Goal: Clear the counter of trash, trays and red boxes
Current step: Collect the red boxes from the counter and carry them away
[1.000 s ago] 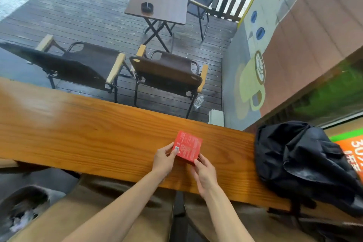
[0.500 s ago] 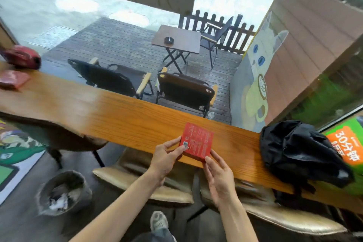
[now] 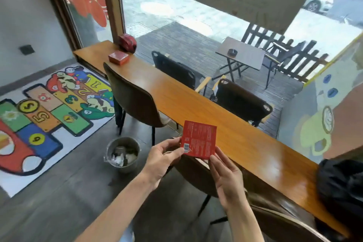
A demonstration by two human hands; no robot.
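Both hands hold a flat red box point(image 3: 199, 139) with white print and a barcode, lifted off the wooden counter point(image 3: 245, 137) and over its near edge. My left hand point(image 3: 164, 156) pinches its lower left corner. The fingers of my right hand point(image 3: 225, 176) hold its lower right corner. A second red box point(image 3: 118, 57) lies on the counter's far left end, next to a rounded red object point(image 3: 128, 42) by the window. A metal bin point(image 3: 122, 153) with crumpled paper stands on the floor to the left of my hands.
A brown chair point(image 3: 135, 102) stands at the counter between the bin and the far box; another chair point(image 3: 280, 220) is under my right arm. A black bag point(image 3: 341, 188) sits on the counter's right end. A colourful play mat point(image 3: 45, 116) covers the floor at left.
The red box has come off the counter, held in both hands. My view has swung left, bringing the bin, the far red box and the mat into sight.
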